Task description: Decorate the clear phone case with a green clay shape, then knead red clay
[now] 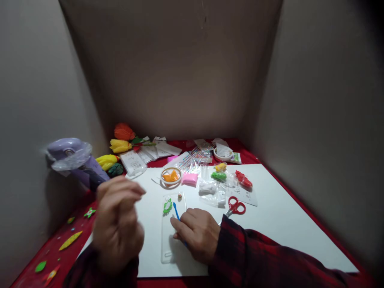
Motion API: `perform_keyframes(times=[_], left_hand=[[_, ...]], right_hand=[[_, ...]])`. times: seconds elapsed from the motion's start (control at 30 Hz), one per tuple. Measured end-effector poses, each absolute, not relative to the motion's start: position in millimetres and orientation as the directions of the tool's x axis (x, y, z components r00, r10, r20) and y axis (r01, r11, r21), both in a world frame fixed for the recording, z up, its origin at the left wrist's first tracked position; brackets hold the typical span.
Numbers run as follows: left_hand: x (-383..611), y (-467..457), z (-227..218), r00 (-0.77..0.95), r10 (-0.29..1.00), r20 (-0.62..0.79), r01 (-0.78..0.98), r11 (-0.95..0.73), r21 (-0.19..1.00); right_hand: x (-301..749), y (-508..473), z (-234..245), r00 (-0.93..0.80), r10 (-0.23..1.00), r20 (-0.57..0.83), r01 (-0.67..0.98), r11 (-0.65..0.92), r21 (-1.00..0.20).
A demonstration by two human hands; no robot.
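Note:
My right hand point(196, 234) is closed around a slim blue modelling tool point(176, 211), its flattened tip pointing away from me. Beneath that hand, a clear phone case point(165, 244) lies flat on the white board. A green clay shape with a pale middle point(167, 206) sits on the upper left of the case, and a small round brownish piece point(179, 196) lies near its top right. Raised left of the case, my left hand point(118, 224) is slightly blurred with its fingers curled in. Whatever it may hold is hidden.
Red-handled scissors point(236, 205) lie right of my right hand. Behind are an orange clay packet point(171, 176) in a ring, a pink packet point(189, 179) and bagged green clay point(219, 176). A purple device point(79, 162) stands left. Clay pieces point(71, 240) dot the red cloth.

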State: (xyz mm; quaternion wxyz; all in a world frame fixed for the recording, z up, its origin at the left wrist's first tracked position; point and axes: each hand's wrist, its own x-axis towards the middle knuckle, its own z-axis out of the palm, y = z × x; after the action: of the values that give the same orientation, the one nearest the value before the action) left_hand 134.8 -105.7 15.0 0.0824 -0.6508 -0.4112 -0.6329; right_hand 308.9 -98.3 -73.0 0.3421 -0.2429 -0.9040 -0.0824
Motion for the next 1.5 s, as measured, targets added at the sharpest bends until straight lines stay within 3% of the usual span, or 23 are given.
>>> perform_keyframes(times=[0.1, 0.17, 0.23, 0.37, 0.43, 0.8, 1.5], left_hand=[[134, -69, -5, -0.186, 0.495, 0.849, 0.624, -0.607, 0.491], [128, -51, -19, -0.201, 0.705, 0.680, 0.618, -0.447, 0.646], [119, -40, -29, -0.231, 0.825, 0.516, 0.560, -0.321, 0.764], [111, -27, -39, -0.151, 0.969, 0.196, 0.461, -0.106, 0.881], [112, -24, -42, -0.107, 0.988, 0.107, 0.431, -0.051, 0.901], [118, -23, -42, -0.073, 0.994, 0.077, 0.465, -0.035, 0.885], [118, -21, -47, -0.098, 0.995, 0.035, 0.473, 0.015, 0.881]], right_hand=[[300, -96, -69, -0.643, 0.394, 0.657, 0.499, 0.866, -0.030], [298, -93, -70, -0.627, 0.386, 0.677, 0.493, 0.869, -0.039], [300, -90, -74, -0.602, 0.391, 0.696, 0.484, 0.872, -0.071], [304, -85, -79, -0.593, 0.455, 0.665, 0.455, 0.870, -0.190], [304, -83, -80, -0.594, 0.483, 0.643, 0.450, 0.862, -0.231], [300, -74, -81, -0.590, 0.569, 0.573, 0.416, 0.822, -0.388], [298, -71, -83, -0.631, 0.566, 0.531, 0.402, 0.824, -0.399]])
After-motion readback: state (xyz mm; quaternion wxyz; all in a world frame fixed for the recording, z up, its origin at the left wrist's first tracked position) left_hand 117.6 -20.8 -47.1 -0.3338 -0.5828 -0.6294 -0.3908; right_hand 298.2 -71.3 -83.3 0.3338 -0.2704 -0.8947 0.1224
